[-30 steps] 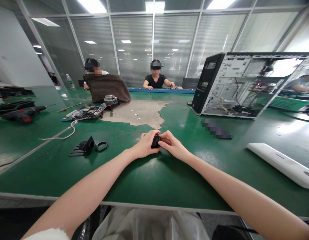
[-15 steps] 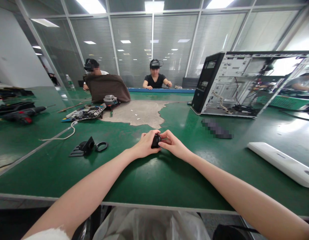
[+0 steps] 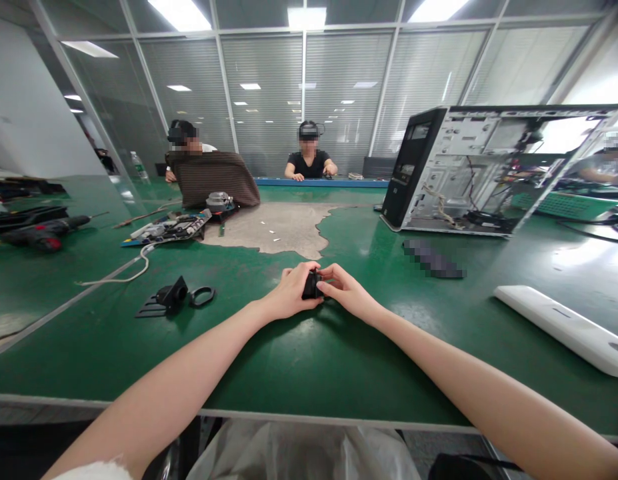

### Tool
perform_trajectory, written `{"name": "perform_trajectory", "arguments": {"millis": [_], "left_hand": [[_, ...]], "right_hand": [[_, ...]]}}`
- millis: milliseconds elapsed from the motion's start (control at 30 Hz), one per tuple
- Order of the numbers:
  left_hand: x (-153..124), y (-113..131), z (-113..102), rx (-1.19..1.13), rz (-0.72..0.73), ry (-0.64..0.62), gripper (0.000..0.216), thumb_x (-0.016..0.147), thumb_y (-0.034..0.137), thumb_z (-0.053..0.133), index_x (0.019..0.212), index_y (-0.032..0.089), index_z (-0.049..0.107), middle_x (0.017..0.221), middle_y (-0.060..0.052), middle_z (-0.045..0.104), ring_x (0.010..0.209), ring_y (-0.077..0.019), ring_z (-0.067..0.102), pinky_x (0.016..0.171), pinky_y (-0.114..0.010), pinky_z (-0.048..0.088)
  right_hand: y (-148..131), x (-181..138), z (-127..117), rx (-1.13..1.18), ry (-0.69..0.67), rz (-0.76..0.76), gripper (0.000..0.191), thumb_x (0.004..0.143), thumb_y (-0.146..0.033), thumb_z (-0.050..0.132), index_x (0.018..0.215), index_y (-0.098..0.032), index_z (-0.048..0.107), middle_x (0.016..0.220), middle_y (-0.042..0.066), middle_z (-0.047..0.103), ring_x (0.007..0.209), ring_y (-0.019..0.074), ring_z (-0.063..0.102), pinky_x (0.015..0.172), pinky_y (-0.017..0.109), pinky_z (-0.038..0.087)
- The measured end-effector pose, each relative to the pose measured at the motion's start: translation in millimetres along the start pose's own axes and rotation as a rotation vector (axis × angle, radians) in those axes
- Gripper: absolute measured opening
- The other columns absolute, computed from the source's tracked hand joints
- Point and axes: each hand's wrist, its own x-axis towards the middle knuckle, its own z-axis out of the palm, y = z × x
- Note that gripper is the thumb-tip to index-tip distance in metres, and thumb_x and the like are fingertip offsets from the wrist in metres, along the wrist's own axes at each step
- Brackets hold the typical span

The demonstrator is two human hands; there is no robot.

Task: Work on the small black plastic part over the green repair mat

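A small black box-shaped device (image 3: pixel 309 287) is held between my two hands, just above or on the green table; its exact kind does not show. My left hand (image 3: pixel 290 291) wraps round its left side, thumb below and fingers over the top. From the right, my right hand (image 3: pixel 347 291) pinches its right end with thumb and fingertips, which partly cover it. To the left of my hands lie a black bracket (image 3: pixel 171 293) with a slotted base and a flat black ring (image 3: pixel 202 305).
An open computer case (image 3: pixel 413 170) stands at the back right, with a white long casing (image 3: pixel 559 327) nearer. At the left are a circuit board (image 3: pixel 169 228), a power drill (image 3: pixel 49 233) and a brown chair back (image 3: pixel 213 177). Co-workers sit across the table.
My right fingers have shifted slightly on the device's right end, and the thumb sits a little higher. My left hand keeps its hold.
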Motion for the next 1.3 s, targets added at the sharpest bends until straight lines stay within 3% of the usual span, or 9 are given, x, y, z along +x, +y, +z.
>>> {"name": "perform_trajectory", "arguments": {"millis": [133, 333, 533, 733, 1100, 1300], "left_hand": [[0, -1, 0, -0.004, 0.005, -0.004, 0.059, 0.067, 0.030, 0.058, 0.116, 0.022, 0.026, 0.114, -0.007, 0.043, 0.106, -0.0205, 0.043, 0.088, -0.037, 0.029], [0, -1, 0, -0.008, 0.004, 0.003, 0.060, 0.066, 0.031, 0.060, 0.116, 0.023, 0.026, 0.114, -0.007, 0.043, 0.106, -0.0210, 0.043, 0.089, -0.038, 0.029], [0, -1, -1, 0.001, 0.000, -0.008, 0.060, 0.066, 0.032, 0.059, 0.115, 0.022, 0.026, 0.115, -0.008, 0.042, 0.107, -0.0216, 0.042, 0.089, -0.038, 0.029], [0, -1, 0, -0.003, -0.003, -0.009, 0.060, 0.066, 0.031, 0.059, 0.115, 0.023, 0.026, 0.114, -0.007, 0.043, 0.107, -0.0216, 0.042, 0.089, -0.038, 0.029], [0, -1, 1, -0.008, -0.001, -0.004, 0.060, 0.065, 0.032, 0.060, 0.115, 0.022, 0.027, 0.114, -0.007, 0.043, 0.107, -0.0222, 0.042, 0.089, -0.039, 0.029], [0, -2, 1, -0.010, 0.006, -0.002, 0.060, 0.066, 0.032, 0.059, 0.116, 0.022, 0.027, 0.114, -0.007, 0.043, 0.106, -0.0213, 0.043, 0.088, -0.039, 0.029]], "right_hand": [[-2, -3, 0, 0.075, -0.070, -0.068, 0.025, 0.071, -0.025, 0.058, 0.090, -0.021, 0.042, 0.090, 0.000, 0.052, 0.085, 0.0127, 0.054, 0.075, 0.029, 0.044], [-2, 0, 4, 0.019, 0.029, -0.006, 0.018, 0.076, -0.032, 0.050, 0.089, -0.021, 0.043, 0.081, 0.000, 0.054, 0.071, 0.0105, 0.054, 0.064, 0.026, 0.044], [3, 3, 2, -0.041, 0.029, 0.038, 0.023, 0.076, -0.033, 0.049, 0.094, -0.020, 0.044, 0.082, 0.001, 0.055, 0.074, 0.0120, 0.054, 0.070, 0.030, 0.044], [-4, -2, 0, 0.015, -0.043, -0.018, 0.022, 0.072, -0.031, 0.055, 0.087, -0.021, 0.042, 0.094, 0.001, 0.053, 0.080, 0.0123, 0.055, 0.072, 0.030, 0.046], [7, 3, 2, -0.062, 0.060, 0.027, 0.024, 0.077, -0.037, 0.048, 0.093, -0.020, 0.044, 0.081, 0.000, 0.054, 0.072, 0.0114, 0.053, 0.068, 0.029, 0.045], [1, -1, 1, -0.029, -0.019, -0.005, 0.022, 0.075, -0.034, 0.051, 0.089, -0.020, 0.043, 0.086, 0.001, 0.054, 0.075, 0.0115, 0.054, 0.071, 0.030, 0.045]]}}
